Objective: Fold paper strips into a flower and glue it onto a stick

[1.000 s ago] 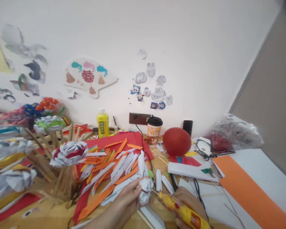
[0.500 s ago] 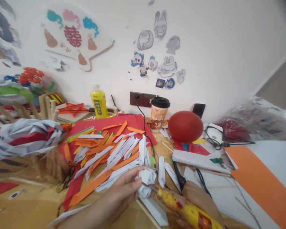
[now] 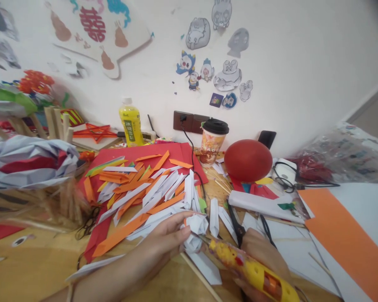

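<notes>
My left hand [image 3: 165,237] grips a small folded white paper flower [image 3: 195,231] low in the middle of the wooden table [image 3: 34,268]. My right hand [image 3: 261,256] holds a yellow glue gun [image 3: 250,272] with red markings, its metal nozzle touching the paper flower from the right. Just beyond my left hand lies a heap of folded white and orange paper strips [image 3: 145,197] on a red paper sheet [image 3: 151,155].
Black scissors [image 3: 236,224] lie next to my right hand. Behind stand a lidded paper cup [image 3: 211,142], a red ball [image 3: 248,160], a yellow bottle [image 3: 131,124] and a wall socket [image 3: 189,122] with a black cord. Orange and white sheets [image 3: 343,226] lie right; paper flowers on sticks [image 3: 28,163] left.
The view has tilted down and moved closer to the table. My hands keep the paper flower and glue gun together, shifted slightly lower in the picture.
</notes>
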A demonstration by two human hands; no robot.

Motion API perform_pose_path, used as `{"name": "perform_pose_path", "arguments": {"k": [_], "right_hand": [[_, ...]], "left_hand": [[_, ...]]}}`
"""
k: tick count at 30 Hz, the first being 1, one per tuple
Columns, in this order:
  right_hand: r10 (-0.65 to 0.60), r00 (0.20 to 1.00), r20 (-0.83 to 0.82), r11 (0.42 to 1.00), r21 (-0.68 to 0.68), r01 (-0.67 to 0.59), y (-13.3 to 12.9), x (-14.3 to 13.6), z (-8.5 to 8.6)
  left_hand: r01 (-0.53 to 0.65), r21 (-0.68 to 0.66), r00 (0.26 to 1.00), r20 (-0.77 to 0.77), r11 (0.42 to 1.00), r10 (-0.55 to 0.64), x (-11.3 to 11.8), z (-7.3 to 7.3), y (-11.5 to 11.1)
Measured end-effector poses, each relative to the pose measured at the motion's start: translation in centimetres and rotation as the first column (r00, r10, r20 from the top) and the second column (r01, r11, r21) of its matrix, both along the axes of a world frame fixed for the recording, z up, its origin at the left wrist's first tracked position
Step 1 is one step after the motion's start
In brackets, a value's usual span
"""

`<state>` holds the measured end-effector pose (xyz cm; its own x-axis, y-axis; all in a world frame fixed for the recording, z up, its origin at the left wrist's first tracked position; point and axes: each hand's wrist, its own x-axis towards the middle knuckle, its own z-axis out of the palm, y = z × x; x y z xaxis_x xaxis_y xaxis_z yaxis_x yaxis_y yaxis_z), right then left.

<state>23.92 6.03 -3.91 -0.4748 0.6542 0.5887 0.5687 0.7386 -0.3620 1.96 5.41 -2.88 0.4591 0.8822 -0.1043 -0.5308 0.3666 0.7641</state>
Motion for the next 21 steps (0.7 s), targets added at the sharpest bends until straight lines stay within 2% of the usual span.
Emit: {"name": "perform_pose_path", "arguments": {"k": [3,6,10,14,17,18,19,21], "right_hand": [[0.115,0.993,-0.024,0.993,0.042,-0.114,0.5,-0.2,-0.6],[0.182,0.981,-0.072,0.983,0.008,-0.182,1.0,0.0,-1.2],[0.15,0.988,0.027,0.986,-0.075,-0.148,0.9,0.9,-0.9],[0.114,0.988,0.103,0.993,-0.046,-0.11,0.4,1.0,-0.1],[0.026,0.998,0.061,1.0,0.0,-0.026,0.3,0.5,-0.2],[0.016,0.999,-0.035,0.995,0.095,-0.012,0.3,0.4,-0.4],[0.022,0.996,-0.086,0.991,0.134,-0.011,0.3,0.3,-0.7],[0.04,0.992,-0.115,0.993,0.114,-0.027,0.5,0.4,-1.4]], "left_hand": [[0.014,0.014,1.0,0.008,1.0,-0.014,0.0,0.1,0.1],[0.012,0.019,1.0,0.015,1.0,-0.012,-0.1,0.0,0.1],[0.015,0.033,1.0,0.021,0.999,-0.016,-0.2,-0.3,0.1],[0.026,0.026,0.999,0.03,0.999,-0.027,-0.2,-0.2,0.1],[0.021,0.018,0.999,0.035,1.0,-0.021,-0.1,-0.1,0.1],[0.02,0.017,0.999,0.041,1.0,-0.02,-0.1,-0.1,0.1],[0.023,0.015,0.999,0.049,1.0,-0.024,-0.1,-0.1,0.0],[0.032,0.006,0.998,0.062,0.999,-0.032,-0.1,-0.1,0.0]]}}
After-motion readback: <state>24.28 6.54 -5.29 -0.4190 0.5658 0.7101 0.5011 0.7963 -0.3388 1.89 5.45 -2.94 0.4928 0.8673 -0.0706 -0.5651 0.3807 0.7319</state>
